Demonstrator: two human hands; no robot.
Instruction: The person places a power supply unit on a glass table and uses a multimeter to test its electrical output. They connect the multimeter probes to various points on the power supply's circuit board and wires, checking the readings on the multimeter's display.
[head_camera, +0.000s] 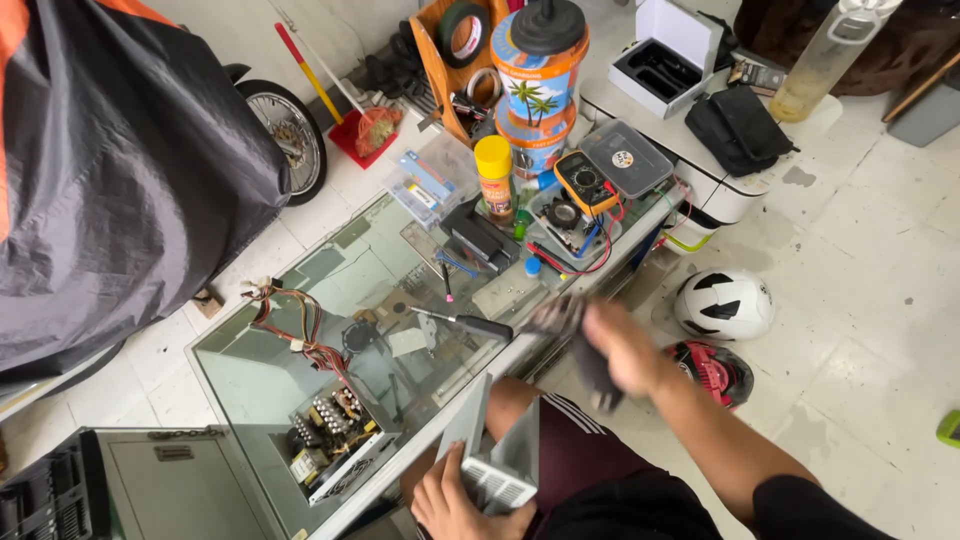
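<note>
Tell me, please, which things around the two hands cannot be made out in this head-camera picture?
- Right hand: motion-blurred; the dark thing in its fingers cannot be identified.
- Left hand: cut by the bottom edge; it grips a grey metal casing.
- Open circuit unit on the glass table: parts too small to tell.
- Covered vehicle: hidden under a dark cover, only a wheel shows.

the scene is bright with even daylight and shadows are soft. the glass table top shows pale reflections. the right hand is smeared by motion blur, while the left hand and the floor stay sharp. edges bend slightly.
</note>
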